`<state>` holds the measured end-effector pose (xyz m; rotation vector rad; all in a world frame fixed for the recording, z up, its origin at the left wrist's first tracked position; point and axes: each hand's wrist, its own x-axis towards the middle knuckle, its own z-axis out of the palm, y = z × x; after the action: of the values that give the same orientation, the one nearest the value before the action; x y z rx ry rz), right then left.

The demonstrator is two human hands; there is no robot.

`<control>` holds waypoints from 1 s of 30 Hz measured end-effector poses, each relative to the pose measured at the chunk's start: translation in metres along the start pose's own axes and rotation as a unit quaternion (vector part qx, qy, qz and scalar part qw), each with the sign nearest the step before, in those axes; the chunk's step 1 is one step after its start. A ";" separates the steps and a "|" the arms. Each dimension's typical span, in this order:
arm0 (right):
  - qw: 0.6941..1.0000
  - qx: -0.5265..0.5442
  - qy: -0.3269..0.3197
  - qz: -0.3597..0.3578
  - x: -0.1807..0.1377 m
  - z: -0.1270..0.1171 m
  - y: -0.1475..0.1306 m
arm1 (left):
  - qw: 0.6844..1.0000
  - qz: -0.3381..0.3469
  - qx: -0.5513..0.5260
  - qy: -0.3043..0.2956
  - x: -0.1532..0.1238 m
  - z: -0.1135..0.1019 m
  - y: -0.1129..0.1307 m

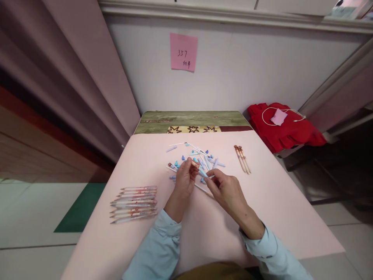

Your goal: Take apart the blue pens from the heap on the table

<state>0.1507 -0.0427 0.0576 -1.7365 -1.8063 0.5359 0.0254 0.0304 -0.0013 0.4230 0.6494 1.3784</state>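
Note:
My left hand (185, 180) and my right hand (225, 188) meet over the middle of a pale pink table (145, 241). Both are closed in a pinch on the same pen (200, 169), a thin white barrel with a light blue part, the left at its far end and the right at its near end. Just beyond the fingers lies a heap of loose pen parts (201, 157): blue caps, white barrels and thin refills. A row of several finished pens (134, 203) lies to the left.
Three brown-patterned pens (242, 158) lie at the right of the table. A green patterned cloth (192, 121) covers the far end by the wall. A pink note (183, 51) hangs on the wall. Red clothing (287, 126) with a white cord rests on a seat to the right.

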 end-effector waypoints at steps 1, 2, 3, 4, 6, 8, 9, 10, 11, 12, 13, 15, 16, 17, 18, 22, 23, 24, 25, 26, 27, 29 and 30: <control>1.000 -0.003 0.001 0.002 0.000 0.000 0.001 | 1.000 0.005 0.011 -0.007 0.000 -0.001 0.000; 1.000 -0.007 0.002 0.002 0.000 0.000 0.001 | 1.000 0.007 0.022 -0.011 0.000 -0.002 -0.001; 1.000 -0.013 0.003 0.002 0.000 0.000 0.002 | 0.999 0.006 0.034 -0.014 0.000 -0.003 -0.001; 1.000 -0.019 0.003 0.000 0.001 -0.001 0.003 | 0.999 0.004 0.045 -0.014 0.001 -0.004 -0.001; 1.000 -0.031 0.003 -0.003 0.001 -0.001 0.005 | 0.998 0.004 0.065 -0.007 0.002 -0.005 -0.001; 0.999 -0.042 0.002 -0.005 0.001 -0.001 0.007 | 0.996 0.012 0.086 0.004 0.003 -0.005 -0.001; 0.999 -0.047 -0.001 -0.004 0.001 -0.001 0.007 | 0.995 0.018 0.099 0.008 0.004 -0.005 -0.001; 0.999 -0.054 -0.004 -0.001 0.002 -0.001 0.008 | 0.993 0.026 0.113 0.011 0.004 -0.004 -0.001; 0.998 -0.063 -0.008 0.003 0.002 -0.002 0.008 | 0.991 0.034 0.127 0.014 0.004 -0.004 -0.001; 0.997 -0.074 -0.012 0.007 0.003 -0.002 0.009 | 0.989 0.042 0.140 0.018 0.004 -0.003 -0.001; 0.996 -0.086 -0.013 0.011 0.003 -0.002 0.009 | 0.987 0.050 0.151 0.023 0.004 -0.002 -0.001; 0.994 -0.107 -0.007 0.018 0.005 -0.001 0.010 | 0.984 0.062 0.166 0.034 0.004 -0.002 -0.001; 0.993 -0.114 0.000 0.022 0.006 0.000 0.010 | 0.983 0.067 0.169 0.039 0.005 -0.002 -0.001; 0.993 -0.118 0.008 0.027 0.007 0.001 0.011 | 0.982 0.071 0.171 0.043 0.005 -0.003 -0.002; 0.992 -0.119 0.015 0.032 0.009 0.003 0.012 | 0.981 0.074 0.170 0.048 0.006 -0.003 -0.002; 0.992 -0.120 0.042 0.020 0.015 0.014 0.019 | 0.979 0.092 0.168 0.065 0.009 -0.007 -0.004; 0.992 -0.117 0.048 0.008 0.018 0.017 0.020 | 0.979 0.095 0.168 0.069 0.010 -0.009 -0.005; 0.993 -0.108 0.052 -0.004 0.020 0.020 0.022 | 0.978 0.096 0.168 0.071 0.011 -0.010 -0.004; 0.994 -0.092 0.053 -0.018 0.023 0.023 0.024 | 0.978 0.096 0.168 0.073 0.012 -0.011 -0.004; 0.996 -0.070 0.053 -0.032 0.026 0.025 0.025 | 0.978 0.097 0.166 0.076 0.013 -0.012 -0.003; 0.997 -0.044 0.051 -0.043 0.029 0.028 0.026 | 0.978 0.099 0.164 0.079 0.014 -0.013 -0.001; 0.997 0.008 0.047 -0.053 0.034 0.034 0.028 | 0.977 0.105 0.159 0.092 0.015 -0.014 0.002; 0.997 0.030 0.047 -0.050 0.036 0.037 0.030 | 0.977 0.107 0.157 0.100 0.016 -0.014 0.004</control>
<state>0.1496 -0.0014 0.0150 -1.5946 -1.7833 0.4551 0.0141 0.0452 -0.0126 0.6256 1.0187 1.5389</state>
